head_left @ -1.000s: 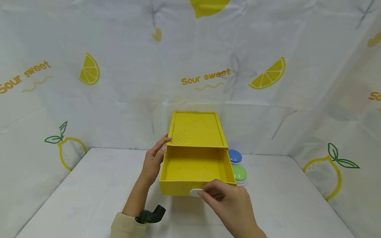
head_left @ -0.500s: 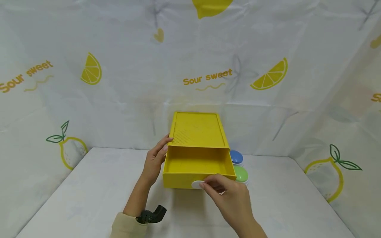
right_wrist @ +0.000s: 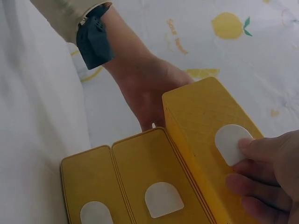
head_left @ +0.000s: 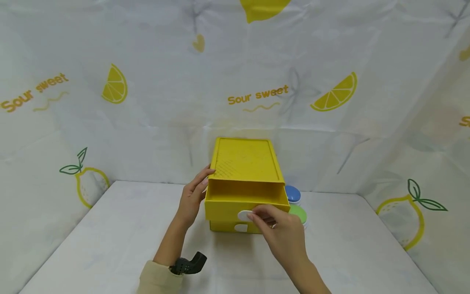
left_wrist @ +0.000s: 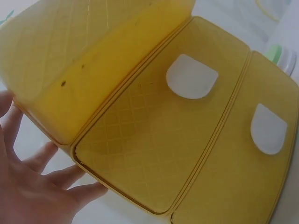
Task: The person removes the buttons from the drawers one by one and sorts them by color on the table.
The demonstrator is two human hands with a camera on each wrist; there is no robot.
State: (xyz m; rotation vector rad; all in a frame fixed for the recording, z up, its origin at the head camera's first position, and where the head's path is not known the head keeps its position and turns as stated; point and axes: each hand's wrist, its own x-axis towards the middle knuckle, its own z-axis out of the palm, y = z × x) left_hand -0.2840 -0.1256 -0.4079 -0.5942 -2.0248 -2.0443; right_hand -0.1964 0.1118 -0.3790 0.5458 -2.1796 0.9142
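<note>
A yellow plastic drawer cabinet (head_left: 246, 159) stands against the back wall, its top drawer (head_left: 220, 210) partly pulled out. Nothing is visible in the part of the drawer's inside that shows. My right hand (head_left: 286, 234) pinches the white tab handle (head_left: 244, 215) on that drawer between thumb and fingers. At the cabinet's left side, my left hand (head_left: 191, 202) rests its extended fingers along the wall near the front edge. Two lower drawers are pushed in, as the left wrist view shows, with white handles: a middle handle (left_wrist: 191, 77) and a bottom handle (left_wrist: 268, 129).
Right of the cabinet are a blue-topped round object (head_left: 293, 194) and a green-topped one (head_left: 298, 213), both with white bases and partly hidden. A white cloth printed with lemons (head_left: 332, 96) hangs behind the white table (head_left: 349, 245).
The top drawer has slid inward, away from me, with my right hand moving along on its handle. A lower drawer's front has come into sight beneath. My left hand stays at the cabinet's side.
</note>
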